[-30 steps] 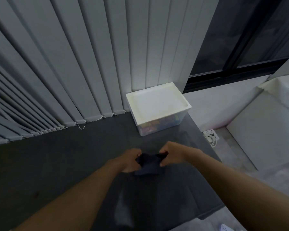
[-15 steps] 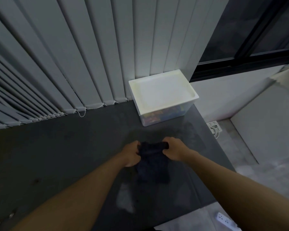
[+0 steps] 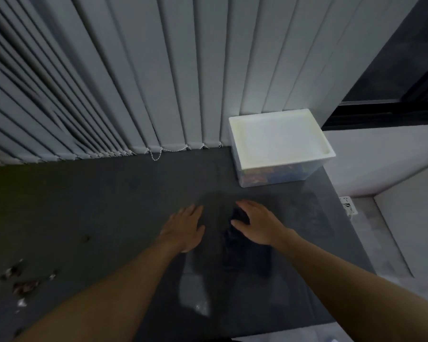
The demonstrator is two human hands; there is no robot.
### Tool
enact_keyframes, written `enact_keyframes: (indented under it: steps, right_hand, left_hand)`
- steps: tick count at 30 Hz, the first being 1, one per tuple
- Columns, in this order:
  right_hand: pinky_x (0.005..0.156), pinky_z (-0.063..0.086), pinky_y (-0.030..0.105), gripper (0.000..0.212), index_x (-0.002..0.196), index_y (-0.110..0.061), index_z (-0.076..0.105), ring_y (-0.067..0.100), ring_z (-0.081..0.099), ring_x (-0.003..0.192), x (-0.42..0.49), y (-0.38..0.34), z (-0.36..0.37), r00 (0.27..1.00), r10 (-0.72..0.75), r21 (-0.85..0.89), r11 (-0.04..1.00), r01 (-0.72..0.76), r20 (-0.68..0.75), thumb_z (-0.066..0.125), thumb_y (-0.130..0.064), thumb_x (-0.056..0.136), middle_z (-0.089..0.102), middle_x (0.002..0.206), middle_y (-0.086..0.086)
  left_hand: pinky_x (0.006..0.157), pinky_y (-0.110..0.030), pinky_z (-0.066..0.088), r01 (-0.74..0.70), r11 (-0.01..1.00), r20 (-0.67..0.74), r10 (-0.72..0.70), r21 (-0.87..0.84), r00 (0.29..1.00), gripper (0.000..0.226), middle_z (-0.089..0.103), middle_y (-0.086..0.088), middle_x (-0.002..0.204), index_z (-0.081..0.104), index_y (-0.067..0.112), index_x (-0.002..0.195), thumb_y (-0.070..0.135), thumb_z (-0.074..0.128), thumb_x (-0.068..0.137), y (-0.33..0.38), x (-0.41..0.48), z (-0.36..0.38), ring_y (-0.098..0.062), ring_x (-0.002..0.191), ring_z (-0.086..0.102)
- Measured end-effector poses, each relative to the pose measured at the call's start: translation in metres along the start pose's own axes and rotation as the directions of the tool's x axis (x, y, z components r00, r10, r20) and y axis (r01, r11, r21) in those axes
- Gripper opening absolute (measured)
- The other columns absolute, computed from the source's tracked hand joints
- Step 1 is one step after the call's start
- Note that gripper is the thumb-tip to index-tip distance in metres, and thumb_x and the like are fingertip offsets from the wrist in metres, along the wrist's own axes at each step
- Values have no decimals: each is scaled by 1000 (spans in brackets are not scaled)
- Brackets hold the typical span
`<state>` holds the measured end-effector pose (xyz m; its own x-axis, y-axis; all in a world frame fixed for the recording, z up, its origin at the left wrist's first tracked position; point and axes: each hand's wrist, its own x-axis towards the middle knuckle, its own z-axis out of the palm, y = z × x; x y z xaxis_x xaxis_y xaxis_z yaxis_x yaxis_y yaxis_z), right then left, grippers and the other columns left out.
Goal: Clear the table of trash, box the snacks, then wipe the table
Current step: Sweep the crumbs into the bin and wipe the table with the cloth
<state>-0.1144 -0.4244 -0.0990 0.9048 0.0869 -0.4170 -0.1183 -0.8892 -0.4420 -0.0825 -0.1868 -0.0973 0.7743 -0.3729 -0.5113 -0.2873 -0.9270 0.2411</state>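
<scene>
A dark cloth (image 3: 245, 248) lies on the dark grey table (image 3: 109, 206) in front of me. My right hand (image 3: 256, 223) rests flat on the cloth's far end, fingers spread and straight. My left hand (image 3: 184, 225) lies flat on the bare table just left of the cloth, apart from it. A clear plastic box (image 3: 279, 146) with a white lid stands closed at the table's far right corner; colourful snack packs show through its wall.
Small crumbs and scraps (image 3: 20, 282) lie on the table at the near left. Vertical blinds (image 3: 134, 82) hang behind the table. A power strip (image 3: 347, 206) sits on the floor to the right, beyond the table's right edge.
Both hands held the bunched cloth up by its top edge; now the cloth lies on the table, my left hand has let go and my right hand presses it flat.
</scene>
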Motion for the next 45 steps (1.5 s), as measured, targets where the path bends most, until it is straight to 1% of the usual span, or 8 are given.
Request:
enact_keyframes:
  steps: [3, 8, 13, 16, 19, 26, 34, 45]
  right_hand:
    - [117, 29, 43, 73, 154, -23, 30, 22, 30, 146, 15, -22, -2, 998, -64, -40, 997, 63, -12, 49, -60, 94, 32, 159, 0]
    - [120, 24, 40, 75, 155, -23, 28, 20, 24, 149, 41, -72, -2, 985, -170, -84, 981, 173, 42, 48, -61, 94, 25, 162, 1]
    - [120, 23, 40, 71, 153, -21, 32, 21, 25, 148, 58, -127, 8, 957, -285, -106, 951, 290, 56, 49, -58, 95, 28, 161, 2]
    - [121, 20, 40, 70, 154, -23, 31, 20, 23, 149, 64, -160, 17, 946, -314, -135, 937, 322, 81, 48, -58, 96, 26, 162, 1]
    - [121, 21, 43, 71, 154, -26, 31, 20, 22, 149, 69, -194, 28, 937, -337, -139, 928, 347, 88, 46, -62, 95, 26, 162, -1]
    - [120, 22, 40, 69, 152, -26, 35, 21, 26, 148, 72, -252, 59, 916, -394, -138, 906, 400, 72, 48, -60, 94, 30, 161, 0]
    - [120, 22, 38, 68, 151, -25, 38, 20, 27, 147, 66, -258, 70, 929, -369, -143, 918, 370, 32, 50, -59, 94, 31, 160, 0]
    - [119, 23, 44, 68, 151, -25, 37, 23, 27, 147, 55, -204, 47, 968, -252, -186, 951, 247, -7, 45, -62, 94, 31, 160, 0]
  left_hand:
    - [124, -42, 13, 47, 999, -84, -45, 18, 995, 66, 8, -5, 168, 9, 18, 161, 43, 34, 105, -17, -12, -11, -29, 153, 14]
    - [124, -43, 12, 152, 986, -156, -161, -67, 975, 67, 11, -5, 168, 11, 21, 160, 43, 37, 103, -55, -42, -24, -28, 154, 12]
    - [124, -43, 10, 265, 959, -179, -279, -100, 943, 66, 9, -6, 168, 9, 20, 161, 43, 35, 104, -99, -75, -31, -28, 154, 11]
    - [124, -43, 10, 312, 941, -194, -334, -133, 922, 66, 8, -6, 168, 8, 20, 161, 43, 33, 104, -124, -97, -36, -28, 154, 10]
    - [124, -44, 10, 340, 925, -197, -370, -170, 908, 66, 8, -6, 168, 7, 20, 161, 42, 33, 104, -151, -119, -38, -28, 154, 10]
    - [125, -44, 9, 375, 904, -202, -414, -206, 888, 66, 9, -5, 168, 8, 21, 161, 41, 34, 104, -199, -149, -34, -27, 154, 9]
    - [125, -43, 8, 366, 909, -206, -404, -198, 891, 65, 10, -4, 168, 8, 21, 161, 41, 34, 104, -219, -158, -22, -27, 155, 8]
    - [126, -42, 4, 313, 937, -190, -339, -158, 921, 65, 6, -2, 169, 5, 22, 161, 42, 32, 105, -190, -130, -17, -24, 155, 3]
